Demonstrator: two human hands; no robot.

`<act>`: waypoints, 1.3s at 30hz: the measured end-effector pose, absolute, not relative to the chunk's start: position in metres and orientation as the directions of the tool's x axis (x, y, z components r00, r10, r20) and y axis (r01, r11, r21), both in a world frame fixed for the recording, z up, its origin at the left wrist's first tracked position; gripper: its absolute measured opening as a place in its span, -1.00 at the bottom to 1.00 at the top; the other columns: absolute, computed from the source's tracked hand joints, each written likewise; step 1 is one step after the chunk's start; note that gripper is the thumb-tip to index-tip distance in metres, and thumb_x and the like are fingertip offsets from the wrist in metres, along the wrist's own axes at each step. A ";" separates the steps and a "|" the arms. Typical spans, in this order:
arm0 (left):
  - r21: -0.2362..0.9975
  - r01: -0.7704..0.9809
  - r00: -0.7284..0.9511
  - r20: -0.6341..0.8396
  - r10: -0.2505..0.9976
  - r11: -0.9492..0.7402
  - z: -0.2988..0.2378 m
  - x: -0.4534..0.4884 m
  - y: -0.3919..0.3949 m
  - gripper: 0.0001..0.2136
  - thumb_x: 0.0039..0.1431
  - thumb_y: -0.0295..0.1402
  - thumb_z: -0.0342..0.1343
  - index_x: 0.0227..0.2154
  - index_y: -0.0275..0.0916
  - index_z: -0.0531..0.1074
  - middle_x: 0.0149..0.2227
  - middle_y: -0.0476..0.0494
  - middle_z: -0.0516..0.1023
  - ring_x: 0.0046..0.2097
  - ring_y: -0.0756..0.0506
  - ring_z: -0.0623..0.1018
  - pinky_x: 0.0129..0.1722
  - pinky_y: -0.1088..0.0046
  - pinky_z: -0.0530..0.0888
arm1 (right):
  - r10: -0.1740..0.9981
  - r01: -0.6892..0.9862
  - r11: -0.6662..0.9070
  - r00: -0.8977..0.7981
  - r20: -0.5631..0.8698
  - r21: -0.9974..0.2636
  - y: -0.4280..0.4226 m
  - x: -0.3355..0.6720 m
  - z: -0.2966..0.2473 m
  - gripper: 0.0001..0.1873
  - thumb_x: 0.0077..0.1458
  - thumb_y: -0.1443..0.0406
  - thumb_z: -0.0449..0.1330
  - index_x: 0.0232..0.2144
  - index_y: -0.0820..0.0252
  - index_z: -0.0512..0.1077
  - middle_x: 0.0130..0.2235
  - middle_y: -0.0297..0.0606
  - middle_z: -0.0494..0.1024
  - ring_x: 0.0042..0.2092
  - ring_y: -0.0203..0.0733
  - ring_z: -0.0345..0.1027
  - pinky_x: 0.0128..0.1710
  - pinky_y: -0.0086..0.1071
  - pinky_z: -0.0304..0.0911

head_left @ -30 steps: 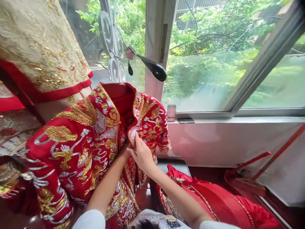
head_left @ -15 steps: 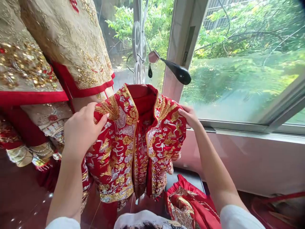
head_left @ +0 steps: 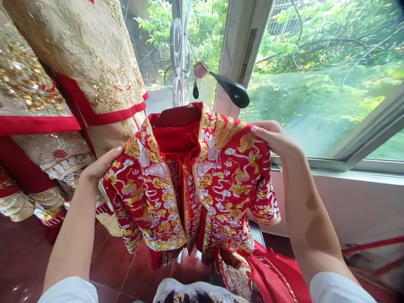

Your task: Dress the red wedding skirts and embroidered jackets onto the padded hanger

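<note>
A red jacket (head_left: 192,185) thick with gold and silver embroidery hangs on a hanger in front of me, its front open. My left hand (head_left: 100,165) grips the jacket's left shoulder, thumb on the front and fingers behind the cloth. My right hand (head_left: 274,137) holds the right shoulder the same way, fingers curled over the top edge. A second red embroidered garment (head_left: 261,273) lies bunched on the floor below the jacket.
Gold embroidered garments with red trim (head_left: 78,63) hang close at the left. A black hanger end (head_left: 232,89) sticks out by the window frame (head_left: 243,46). A white sill (head_left: 347,172) runs along the right. Red shiny floor (head_left: 28,252) lies below.
Both hands went from the jacket's front opening out to its shoulders. The jacket now hangs spread wider and a little higher in view.
</note>
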State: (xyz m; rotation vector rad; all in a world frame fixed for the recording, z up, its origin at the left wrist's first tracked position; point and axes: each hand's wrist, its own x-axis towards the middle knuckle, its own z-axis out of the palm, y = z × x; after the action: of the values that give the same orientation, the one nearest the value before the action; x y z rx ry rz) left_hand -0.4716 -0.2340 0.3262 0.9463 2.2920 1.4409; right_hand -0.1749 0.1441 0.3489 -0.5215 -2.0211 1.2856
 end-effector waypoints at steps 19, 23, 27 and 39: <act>0.364 0.684 -0.558 0.819 0.132 0.632 0.190 -0.350 -0.151 -0.30 0.08 0.01 0.10 0.15 -0.37 0.12 0.28 -0.68 0.03 0.37 -0.49 -0.08 0.24 -0.31 -0.11 | 0.479 0.379 0.836 -0.148 0.865 -0.398 -0.057 -0.234 0.198 -0.18 -0.01 0.10 0.24 0.23 0.32 0.09 0.29 0.29 -0.03 0.35 0.42 -0.28 0.18 0.38 -0.17; 0.347 0.708 -0.564 0.802 0.197 0.615 0.171 -0.362 -0.159 -0.52 0.14 -0.09 0.10 0.00 -0.32 0.26 0.17 -0.63 0.21 0.30 -0.43 0.15 0.22 -0.19 0.11 | 0.606 0.392 0.787 -0.342 0.718 -0.477 -0.082 -0.261 0.137 -0.36 0.01 0.31 0.14 0.17 0.28 0.21 0.25 0.32 0.07 0.31 0.44 -0.16 0.11 0.47 -0.16; 0.192 0.764 -0.418 0.875 0.245 0.616 0.171 -0.367 -0.197 -0.74 0.18 -0.30 0.08 -0.08 -0.24 0.32 0.05 -0.45 0.34 0.18 -0.31 0.33 0.17 0.01 0.26 | 0.558 0.212 0.830 -0.293 0.777 -0.516 -0.058 -0.247 0.130 -0.38 0.05 0.39 0.04 0.21 0.20 0.17 0.16 0.13 0.27 0.23 0.15 0.14 0.15 0.18 0.14; 0.479 0.639 -0.740 0.598 0.309 0.602 0.169 -0.349 -0.176 -0.23 0.20 -0.07 0.00 0.30 -0.35 -0.20 0.37 -0.63 -0.24 0.38 -0.49 -0.16 0.19 -0.35 0.01 | 0.819 -0.034 0.533 -0.230 0.525 -0.846 -0.055 -0.158 0.158 -0.50 -0.10 0.31 0.29 -0.04 0.15 0.38 -0.31 -0.24 0.56 -0.36 -0.18 0.48 -0.43 -0.35 0.40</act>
State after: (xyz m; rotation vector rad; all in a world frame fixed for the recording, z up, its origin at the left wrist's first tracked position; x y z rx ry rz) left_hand -0.3490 -0.1764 0.1691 1.0197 3.2121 1.3086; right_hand -0.1579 -0.0547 0.1578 -0.6825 -1.6131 0.9185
